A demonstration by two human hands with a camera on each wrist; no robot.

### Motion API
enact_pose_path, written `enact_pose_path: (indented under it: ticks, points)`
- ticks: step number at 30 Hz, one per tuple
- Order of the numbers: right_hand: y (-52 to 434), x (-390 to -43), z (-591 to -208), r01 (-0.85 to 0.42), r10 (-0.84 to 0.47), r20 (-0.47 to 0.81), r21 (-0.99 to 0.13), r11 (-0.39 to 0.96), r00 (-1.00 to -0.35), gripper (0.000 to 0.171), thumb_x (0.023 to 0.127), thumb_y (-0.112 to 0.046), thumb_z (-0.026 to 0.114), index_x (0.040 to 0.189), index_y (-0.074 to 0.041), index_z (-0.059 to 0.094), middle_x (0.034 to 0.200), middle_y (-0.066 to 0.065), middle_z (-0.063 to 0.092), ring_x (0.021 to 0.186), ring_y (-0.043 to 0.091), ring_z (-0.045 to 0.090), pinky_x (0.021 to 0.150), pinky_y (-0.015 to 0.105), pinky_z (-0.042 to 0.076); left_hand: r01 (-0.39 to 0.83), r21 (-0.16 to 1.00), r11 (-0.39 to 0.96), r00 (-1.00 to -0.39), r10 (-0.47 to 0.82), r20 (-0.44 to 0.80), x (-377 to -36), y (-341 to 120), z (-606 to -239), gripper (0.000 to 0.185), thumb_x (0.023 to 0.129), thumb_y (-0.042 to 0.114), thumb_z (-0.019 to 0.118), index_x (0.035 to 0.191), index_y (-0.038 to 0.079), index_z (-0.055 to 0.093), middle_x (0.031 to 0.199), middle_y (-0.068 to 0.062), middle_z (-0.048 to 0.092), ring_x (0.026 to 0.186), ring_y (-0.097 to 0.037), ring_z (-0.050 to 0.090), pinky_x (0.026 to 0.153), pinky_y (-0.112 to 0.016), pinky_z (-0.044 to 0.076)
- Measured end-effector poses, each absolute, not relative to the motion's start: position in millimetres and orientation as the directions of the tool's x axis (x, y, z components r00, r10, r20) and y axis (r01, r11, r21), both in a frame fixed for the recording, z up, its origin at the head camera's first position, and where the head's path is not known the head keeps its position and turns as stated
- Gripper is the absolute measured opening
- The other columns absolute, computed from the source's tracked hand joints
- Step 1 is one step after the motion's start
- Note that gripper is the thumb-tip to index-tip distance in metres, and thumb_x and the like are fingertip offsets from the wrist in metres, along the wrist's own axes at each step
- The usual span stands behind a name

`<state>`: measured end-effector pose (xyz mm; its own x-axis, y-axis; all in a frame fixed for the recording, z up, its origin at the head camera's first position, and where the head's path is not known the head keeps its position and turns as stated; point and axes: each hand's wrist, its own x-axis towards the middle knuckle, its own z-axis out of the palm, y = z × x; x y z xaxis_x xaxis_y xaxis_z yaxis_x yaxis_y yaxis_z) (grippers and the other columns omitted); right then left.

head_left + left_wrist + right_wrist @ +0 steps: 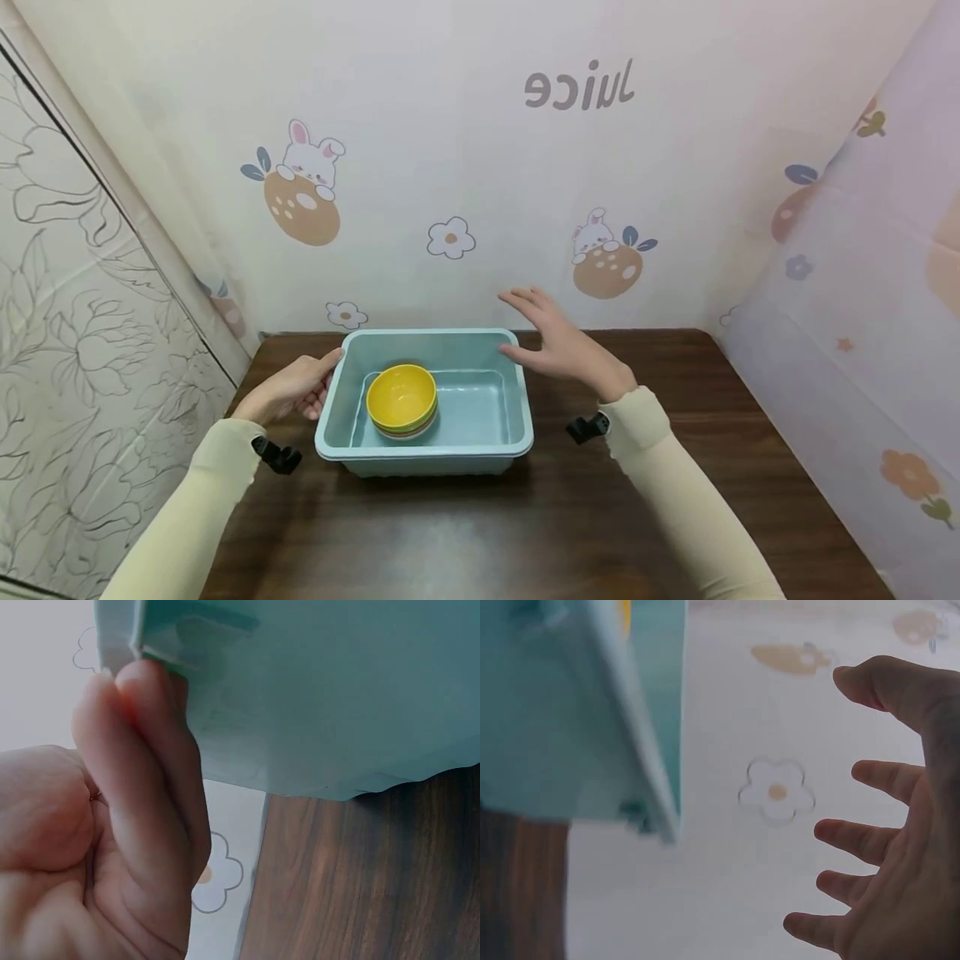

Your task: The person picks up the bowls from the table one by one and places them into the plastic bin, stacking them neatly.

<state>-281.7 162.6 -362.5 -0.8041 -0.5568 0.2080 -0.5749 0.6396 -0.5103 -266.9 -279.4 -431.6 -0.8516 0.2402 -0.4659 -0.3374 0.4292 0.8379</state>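
Note:
A pale blue-green rectangular plastic basin [472,451] stands at the back of the dark wooden table. Inside it, left of the middle, sits a stack of small bowls [402,397]; the top one is yellow, and other coloured rims show beneath. My left hand [292,387] pinches the basin's left rim, and the left wrist view shows its curled fingers [154,765] against that edge. Off the basin's right rim, my right hand [558,343] hovers with spread fingers and holds nothing. In the right wrist view, a gap separates these fingers [855,840] from the basin wall [562,742].
The wooden table [720,450] spreads in front of the basin and to its right. Directly behind it rises a wall covering [450,167] printed with rabbits, fruit and flowers. A flower-lined white panel [82,333] borders the left side, and a printed sheet [862,333] the right.

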Motion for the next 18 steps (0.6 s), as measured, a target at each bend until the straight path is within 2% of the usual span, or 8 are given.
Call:
enact_pose_path:
  ticks: [4,8,18]
  points:
    - [187,-279,-378,-0.535,-0.512,0.207,-0.532,0.656,-0.834,0.078,0.096,-0.047,0.069,0.161,-0.024,0.032,0.166,0.007,0.030,0.157,0.035,0.019,0.121,0.067,0.027,-0.338,0.835,0.435,-0.849,0.242,-0.470,-259,-284,-431,0.065,0.107,0.062,0.035,0.077,0.009,0.057,0.061,-0.002,0.059,0.046,-0.010,0.060,0.051,-0.026,0.058]
    - [206,-279,-390,-0.535,-0.502,0.217,-0.518,0.668,-0.837,0.078,0.097,-0.044,0.070,0.161,-0.021,0.033,0.164,0.010,0.034,0.151,0.034,0.032,0.118,0.065,0.034,-0.337,0.837,0.432,-0.855,0.233,-0.464,-253,-289,-430,0.066,0.107,0.062,0.035,0.076,0.009,0.057,0.061,-0.002,0.059,0.046,-0.010,0.059,0.050,-0.026,0.057]
    - [231,-275,-406,-0.536,-0.493,0.225,-0.478,0.695,-0.840,0.077,0.096,-0.039,0.072,0.159,-0.016,0.036,0.159,0.018,0.038,0.148,0.041,0.032,0.115,0.071,0.032,-0.345,0.833,0.432,-0.847,0.239,-0.474,-253,-292,-429,0.069,0.106,0.065,0.033,0.079,0.007,0.058,0.063,-0.003,0.062,0.048,-0.012,0.063,0.052,-0.030,0.060]
